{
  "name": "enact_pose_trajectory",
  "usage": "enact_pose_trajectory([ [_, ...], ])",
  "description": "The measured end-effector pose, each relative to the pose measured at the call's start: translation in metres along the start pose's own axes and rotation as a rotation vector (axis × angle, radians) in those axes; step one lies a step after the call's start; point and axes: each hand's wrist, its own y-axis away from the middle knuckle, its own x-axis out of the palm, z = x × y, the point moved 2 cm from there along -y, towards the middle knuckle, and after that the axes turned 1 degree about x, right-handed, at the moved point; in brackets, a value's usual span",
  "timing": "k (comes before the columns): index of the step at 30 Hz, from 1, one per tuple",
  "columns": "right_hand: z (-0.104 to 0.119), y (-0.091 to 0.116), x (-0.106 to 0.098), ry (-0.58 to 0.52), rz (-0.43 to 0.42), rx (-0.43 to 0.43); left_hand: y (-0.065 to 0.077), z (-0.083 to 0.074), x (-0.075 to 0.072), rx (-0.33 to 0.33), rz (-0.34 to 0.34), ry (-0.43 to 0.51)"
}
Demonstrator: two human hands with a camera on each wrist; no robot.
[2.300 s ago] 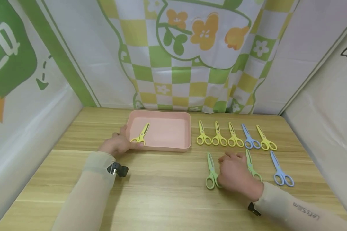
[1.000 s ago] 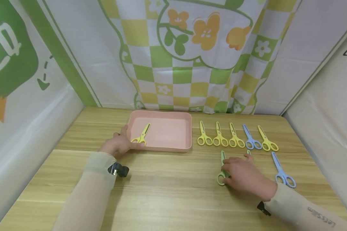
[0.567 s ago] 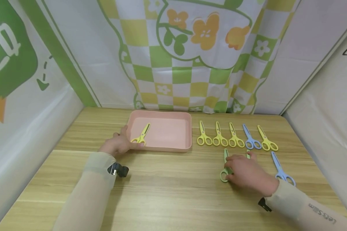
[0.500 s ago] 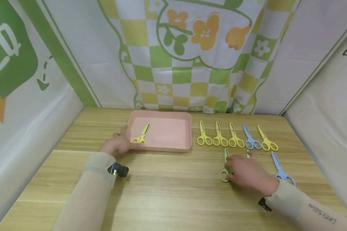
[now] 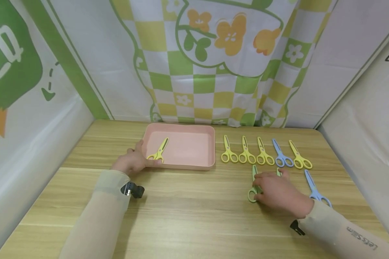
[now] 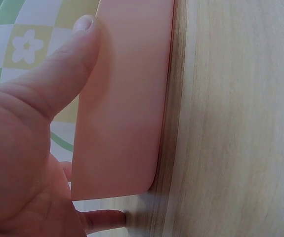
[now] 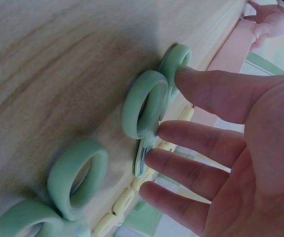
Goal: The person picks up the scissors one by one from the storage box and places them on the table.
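My left hand [image 5: 132,160] grips the near left corner of a shallow pink tray [image 5: 194,166]. Its thumb lies along the front wall, seen close in the left wrist view, and its fingers sit at the left side. Inside the tray is one pair of yellow scissors [image 5: 159,153]. My right hand [image 5: 278,190] rests over a pair of green scissors [image 5: 252,194] lying on the table, blades away from me. In the right wrist view its thumb touches a handle ring [image 7: 180,55], with straight fingers at the pivot. Second green scissors [image 7: 77,180] are mostly hidden under that hand in the head view.
Behind the right hand runs a row of several yellow scissors [image 5: 245,154] and one blue pair [image 5: 281,154]. Another blue pair [image 5: 312,185] lies to its right, partly covered by the wrist. A checked curtain [image 5: 204,86] hangs at the table's [image 5: 181,216] far edge.
The green scissors under my right hand have slid rightward and slightly away from me, closer to the second green pair, the hand shifting right with them. The left hand and tray have stayed put.
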Motion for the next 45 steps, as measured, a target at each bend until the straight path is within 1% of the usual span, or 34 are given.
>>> enact_pose_trajectory([
  [3, 0.000, 0.000, 0.000, 0.005, -0.009, -0.011, 0.007, -0.005, -0.002, -0.003, 0.011, -0.007],
  [4, 0.000, 0.000, 0.000, 0.005, -0.007, -0.012, 0.007, -0.005, -0.003, -0.006, 0.012, -0.006],
  [9, -0.002, 0.000, -0.002, 0.002, -0.022, -0.031, -0.002, 0.002, 0.000, 0.000, 0.010, -0.012],
  [15, -0.009, -0.003, -0.015, 0.019, -0.075, -0.031, 0.002, -0.002, 0.000, 0.002, 0.010, -0.001],
  [19, -0.012, -0.007, -0.021, 0.029, -0.081, -0.026, -0.005, 0.005, 0.001, -0.010, 0.010, 0.008],
  [24, -0.007, -0.019, -0.026, -0.013, -0.102, -0.013, -0.010, 0.010, 0.002, -0.013, 0.008, 0.015],
  [28, 0.011, -0.041, -0.032, -0.057, -0.123, -0.048, -0.010, 0.010, 0.002, -0.013, 0.005, 0.016],
  [32, 0.039, -0.066, -0.037, -0.113, -0.129, -0.135, -0.008, 0.008, 0.002, -0.020, 0.011, 0.012],
  [34, 0.055, -0.078, -0.039, -0.120, -0.109, -0.191, -0.006, 0.007, 0.002, -0.023, 0.013, 0.007],
  [40, 0.103, -0.113, -0.035, -0.101, 0.002, -0.326, 0.000, 0.002, 0.001, -0.023, 0.015, 0.005],
  [45, 0.137, -0.136, -0.028, -0.130, 0.062, -0.376, 0.005, -0.003, -0.001, -0.021, -0.002, 0.028],
])
